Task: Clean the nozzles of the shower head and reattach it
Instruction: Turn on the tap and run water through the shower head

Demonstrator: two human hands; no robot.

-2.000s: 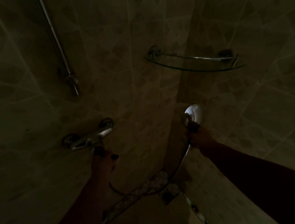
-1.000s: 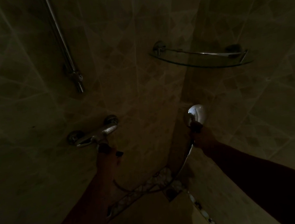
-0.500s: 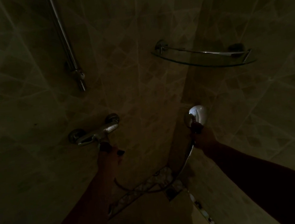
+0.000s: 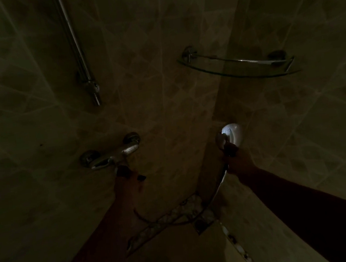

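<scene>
1. Scene is very dim; a tiled shower corner (image 4: pixel 211 96) is seen from above the arms.
2. The shower head (image 4: pixel 231 133) is held up near the corner, its pale round face lit, at about the level of the mixer tap (image 4: pixel 114 154), well to the right of it.
3. The right hand (image 4: pixel 237 162) is wrapped round the handle just below the shower head; fingers are curled round it, though single fingers cannot be made out in the dark.
4. The hose (image 4: pixel 217 190) is seen running down from the right hand, looping low across the wall toward the area under the tap.
5. The left hand (image 4: pixel 126 183) is raised to the underside of the mixer tap, fingertips touching the fitting there. Whether the fitting is pinched or only touched cannot be told.
6. A chrome riser rail (image 4: pixel 76 49) is fixed on the left wall above the tap, its lower end (image 4: pixel 96 96) free of the wall.
7. A glass corner shelf (image 4: pixel 240 67) with a metal rail is mounted across the corner, above the shower head and well apart from it.
8. A patterned border strip (image 4: pixel 167 219) is visible low on the wall, between the two forearms.
</scene>
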